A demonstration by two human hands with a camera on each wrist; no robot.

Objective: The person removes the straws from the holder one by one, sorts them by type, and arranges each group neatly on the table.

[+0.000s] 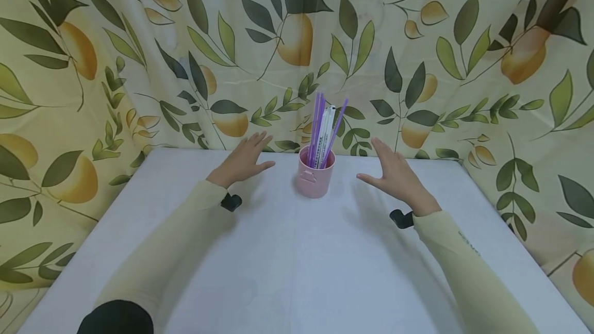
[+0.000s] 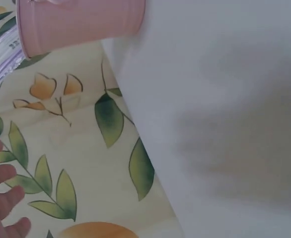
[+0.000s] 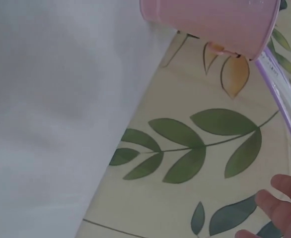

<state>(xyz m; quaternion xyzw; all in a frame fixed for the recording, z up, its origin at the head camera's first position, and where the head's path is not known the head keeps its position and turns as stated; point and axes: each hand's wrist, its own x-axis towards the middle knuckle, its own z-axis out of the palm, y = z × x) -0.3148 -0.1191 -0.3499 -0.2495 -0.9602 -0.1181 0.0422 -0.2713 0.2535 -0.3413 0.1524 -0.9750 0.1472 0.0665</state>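
A small pink bucket [image 1: 313, 183] stands upright near the back of the white table, with several purple sticks [image 1: 318, 117] and white-wrapped pieces with dark print [image 1: 323, 135] poking up out of it. To its left my left hand [image 1: 244, 159] is held over the table, fingers spread, apart from the bucket. On the other side my right hand [image 1: 397, 176] is spread the same way, thumb toward the bucket. Neither hand holds anything. In the left wrist view the bucket [image 2: 81, 22] is cut by the top edge; the right wrist view shows its side [image 3: 215, 22] and my fingertips [image 3: 267, 201].
A white cloth covers the table [image 1: 292, 262]. Behind and beside it hangs a curtain [image 1: 185, 55] printed with leaves and orange fruit. A dark round object [image 1: 116, 317] sits at the lower left, over my left sleeve in this view.
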